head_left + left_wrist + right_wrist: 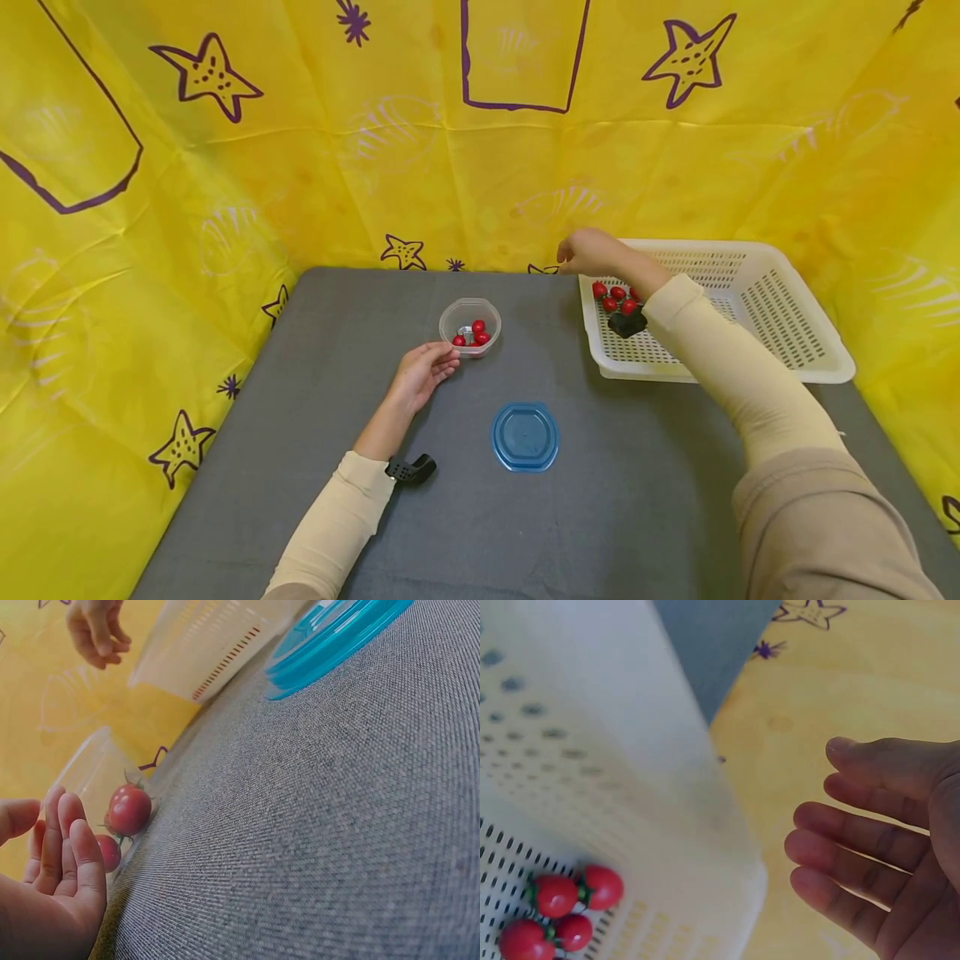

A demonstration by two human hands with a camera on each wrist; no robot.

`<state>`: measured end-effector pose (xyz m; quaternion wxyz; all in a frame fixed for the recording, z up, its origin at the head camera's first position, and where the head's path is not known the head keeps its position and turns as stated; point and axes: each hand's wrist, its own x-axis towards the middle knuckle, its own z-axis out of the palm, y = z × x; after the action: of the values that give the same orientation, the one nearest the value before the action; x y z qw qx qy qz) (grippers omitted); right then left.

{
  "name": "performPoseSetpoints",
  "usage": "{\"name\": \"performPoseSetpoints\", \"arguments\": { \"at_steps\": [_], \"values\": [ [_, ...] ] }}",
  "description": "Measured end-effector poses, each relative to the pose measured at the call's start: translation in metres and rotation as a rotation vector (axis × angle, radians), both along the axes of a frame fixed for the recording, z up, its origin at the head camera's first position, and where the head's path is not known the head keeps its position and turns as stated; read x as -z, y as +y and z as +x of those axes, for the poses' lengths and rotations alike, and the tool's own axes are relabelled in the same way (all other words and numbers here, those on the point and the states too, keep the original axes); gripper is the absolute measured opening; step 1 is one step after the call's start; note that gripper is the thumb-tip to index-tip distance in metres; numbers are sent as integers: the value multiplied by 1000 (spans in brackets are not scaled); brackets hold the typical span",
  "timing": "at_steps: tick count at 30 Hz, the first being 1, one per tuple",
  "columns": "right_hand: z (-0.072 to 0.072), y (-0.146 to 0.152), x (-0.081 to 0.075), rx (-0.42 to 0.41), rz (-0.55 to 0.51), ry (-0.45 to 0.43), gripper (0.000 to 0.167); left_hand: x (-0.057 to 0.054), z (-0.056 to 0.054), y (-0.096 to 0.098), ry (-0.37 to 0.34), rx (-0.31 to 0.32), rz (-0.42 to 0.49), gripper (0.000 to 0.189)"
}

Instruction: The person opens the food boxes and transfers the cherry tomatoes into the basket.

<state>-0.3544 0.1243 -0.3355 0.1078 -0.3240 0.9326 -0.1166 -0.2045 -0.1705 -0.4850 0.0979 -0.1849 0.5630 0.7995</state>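
A clear plastic container [470, 305] with several cherry tomatoes [478, 327] stands left of centre on the table. My left hand [426, 373] is at its near left rim, fingers loosely bent beside the wall. In the left wrist view the left thumb [16, 819] is apart from the fingers, and tomatoes [129, 810] show through the wall. My right hand [592, 252] is over the far left corner of a white slotted basket [813, 367], holding nothing, fingers relaxed. More cherry tomatoes [555, 895] lie in the basket, partly hidden by the right arm in the head view.
A blue lid [525, 437] lies flat on the grey table [465, 517], nearer than the container. The basket takes up the table's far right corner. Yellow patterned cloth [300, 150] hangs behind the table and along both sides.
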Motion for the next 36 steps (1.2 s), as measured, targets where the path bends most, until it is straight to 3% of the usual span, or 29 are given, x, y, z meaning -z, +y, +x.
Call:
{"name": "performPoseSetpoints", "arguments": {
  "at_steps": [8,16,25,36],
  "values": [
    [6,-28,-1,-75,-35,42,24,1,1,0,18,-6,19,8],
    [15,-56,3,-110,-51,15,22,1,0,-1,17,-4,15,7],
    [25,-82,15,-169,-105,1,19,0,1,0,17,0,3,8],
    [35,-107,40,-214,-164,-10,22,-1,1,-2,16,13,5,9]
  ]
}}
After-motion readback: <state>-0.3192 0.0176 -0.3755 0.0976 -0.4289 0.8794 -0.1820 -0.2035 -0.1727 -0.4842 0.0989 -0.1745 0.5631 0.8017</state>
